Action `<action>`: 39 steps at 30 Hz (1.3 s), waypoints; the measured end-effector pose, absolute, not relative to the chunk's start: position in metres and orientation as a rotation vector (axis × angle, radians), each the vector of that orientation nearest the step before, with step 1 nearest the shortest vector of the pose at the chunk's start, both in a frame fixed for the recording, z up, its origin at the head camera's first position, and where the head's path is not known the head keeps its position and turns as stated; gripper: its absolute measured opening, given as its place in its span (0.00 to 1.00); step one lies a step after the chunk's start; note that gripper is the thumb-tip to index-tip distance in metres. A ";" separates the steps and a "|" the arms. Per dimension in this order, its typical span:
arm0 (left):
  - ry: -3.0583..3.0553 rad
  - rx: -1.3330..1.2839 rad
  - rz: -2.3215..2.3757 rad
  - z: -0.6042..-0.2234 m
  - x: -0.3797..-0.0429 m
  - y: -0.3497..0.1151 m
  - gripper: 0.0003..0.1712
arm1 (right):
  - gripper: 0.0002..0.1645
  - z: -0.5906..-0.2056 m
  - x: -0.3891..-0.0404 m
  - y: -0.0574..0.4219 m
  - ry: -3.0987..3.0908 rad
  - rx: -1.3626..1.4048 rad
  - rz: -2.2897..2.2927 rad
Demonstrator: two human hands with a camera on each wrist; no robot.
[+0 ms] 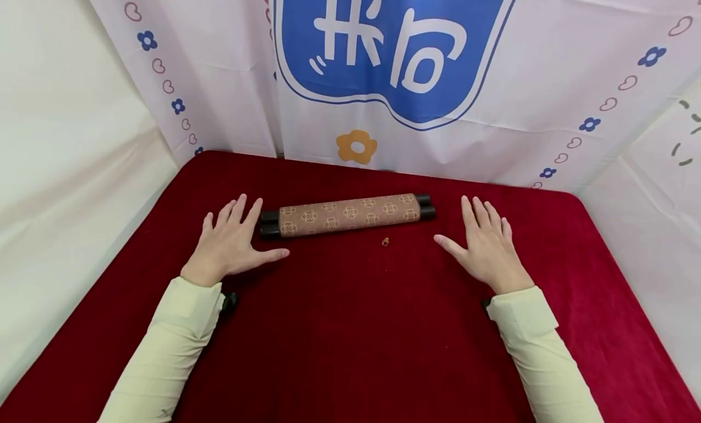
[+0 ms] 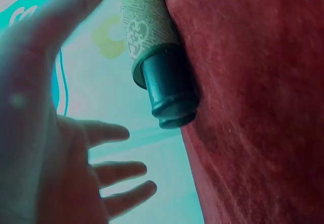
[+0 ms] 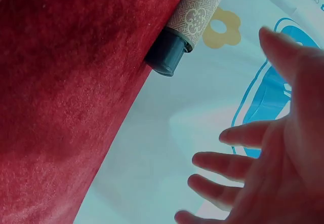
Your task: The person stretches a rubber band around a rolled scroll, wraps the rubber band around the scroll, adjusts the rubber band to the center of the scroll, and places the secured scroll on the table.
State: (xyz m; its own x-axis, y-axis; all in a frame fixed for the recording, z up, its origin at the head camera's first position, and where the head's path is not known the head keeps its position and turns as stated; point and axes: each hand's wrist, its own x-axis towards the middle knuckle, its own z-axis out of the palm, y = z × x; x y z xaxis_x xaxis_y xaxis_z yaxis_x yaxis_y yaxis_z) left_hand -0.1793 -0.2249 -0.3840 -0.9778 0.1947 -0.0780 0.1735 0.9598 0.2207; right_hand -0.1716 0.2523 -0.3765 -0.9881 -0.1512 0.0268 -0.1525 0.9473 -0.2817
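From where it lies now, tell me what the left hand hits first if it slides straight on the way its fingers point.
Probably the dark left end cap of the rolled scroll: the left hand lies flat, fingers angled toward it, though it may just pass outside it.

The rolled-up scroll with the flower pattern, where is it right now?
In the head view the scroll lies across the middle of the red table, between the left hand and the right hand, near the banner.
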 end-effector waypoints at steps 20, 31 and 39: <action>3.251 0.508 0.468 -0.381 -0.180 -0.213 0.29 | 0.41 -0.374 -0.170 0.240 -2.915 0.320 0.403; 3.199 0.609 0.376 -0.374 -0.180 -0.192 0.29 | 0.20 -0.365 -0.174 0.226 -2.940 0.419 0.564; 3.153 0.748 0.362 -0.374 -0.185 -0.164 0.27 | 0.15 -0.365 -0.181 0.205 -2.969 0.568 0.618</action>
State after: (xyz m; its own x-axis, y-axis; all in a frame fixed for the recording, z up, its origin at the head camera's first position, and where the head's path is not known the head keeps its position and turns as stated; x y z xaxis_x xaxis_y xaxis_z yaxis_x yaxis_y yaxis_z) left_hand -0.1847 -0.1640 -0.3740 -0.8879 0.4290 0.1661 0.4555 0.8704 0.1868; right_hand -0.1805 0.2054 -0.3648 -0.9307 -0.3428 0.1276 -0.3652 0.8522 -0.3746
